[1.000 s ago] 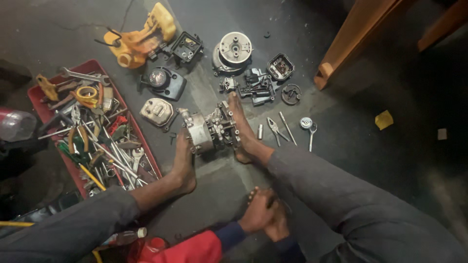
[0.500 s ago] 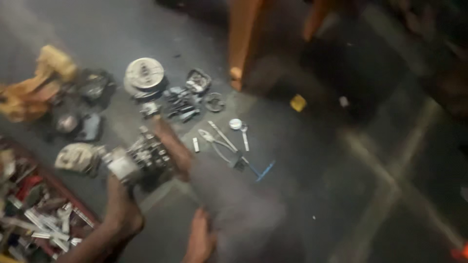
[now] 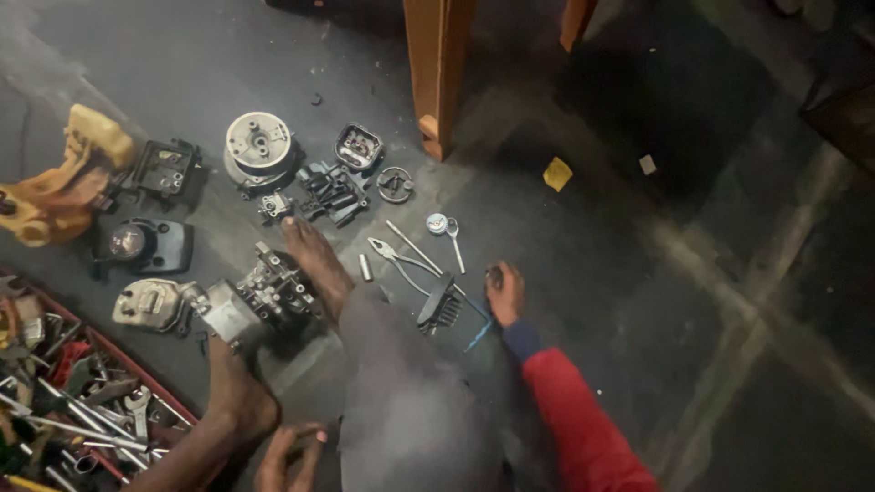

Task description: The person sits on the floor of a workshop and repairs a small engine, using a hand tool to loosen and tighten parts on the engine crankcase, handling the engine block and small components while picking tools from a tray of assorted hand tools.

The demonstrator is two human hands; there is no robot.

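Observation:
My right hand (image 3: pixel 507 295), in a red sleeve with a blue cuff, reaches out to the floor, its fingers curled on a small dark round part (image 3: pixel 495 272). Just left of it lie a black finned piece (image 3: pixel 439 304) and a blue-handled tool (image 3: pixel 478 333). My left hand (image 3: pixel 288 456) hangs low by my left foot (image 3: pixel 235 401), fingers loosely apart and holding nothing I can see. Both bare feet clamp a small engine block (image 3: pixel 260 302), with the right foot (image 3: pixel 314 260) resting on its far side.
Pliers (image 3: pixel 399 262), a long rod (image 3: pixel 412 246) and a small round-headed tool (image 3: pixel 439 224) lie beyond the finned piece. Engine covers and a flywheel (image 3: pixel 259 144) are spread at the back, a yellow housing (image 3: pixel 64 182) at left. A red tool tray (image 3: pixel 128 374) sits at lower left, a wooden leg (image 3: pixel 437 73) stands behind.
My view has swung right. My right hand left my lap, where both hands were together, and stretched out to the floor beside the finned piece.

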